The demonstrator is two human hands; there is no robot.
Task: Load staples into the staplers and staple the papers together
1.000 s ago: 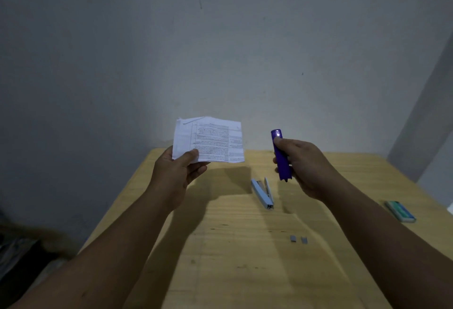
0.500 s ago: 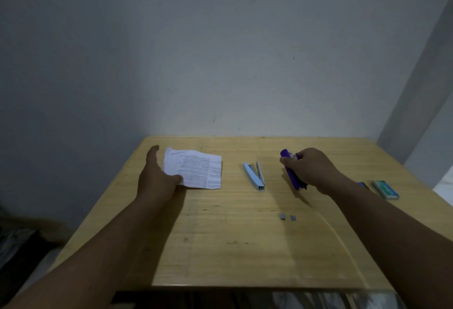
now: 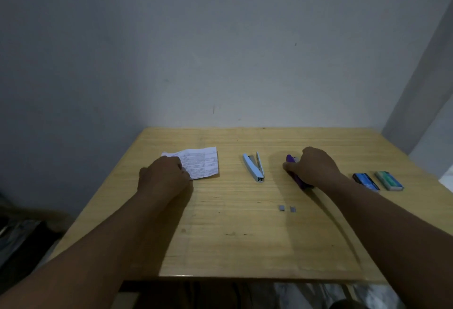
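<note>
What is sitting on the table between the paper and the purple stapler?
The head view shows a light blue stapler, lying open, between the paper and the purple stapler. Around it is only bare table.

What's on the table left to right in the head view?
left hand on the papers → light blue stapler, lying open → right hand gripping the purple stapler → blue staple box → green staple box. The two small staple strips sit nearer, so left out.
</note>
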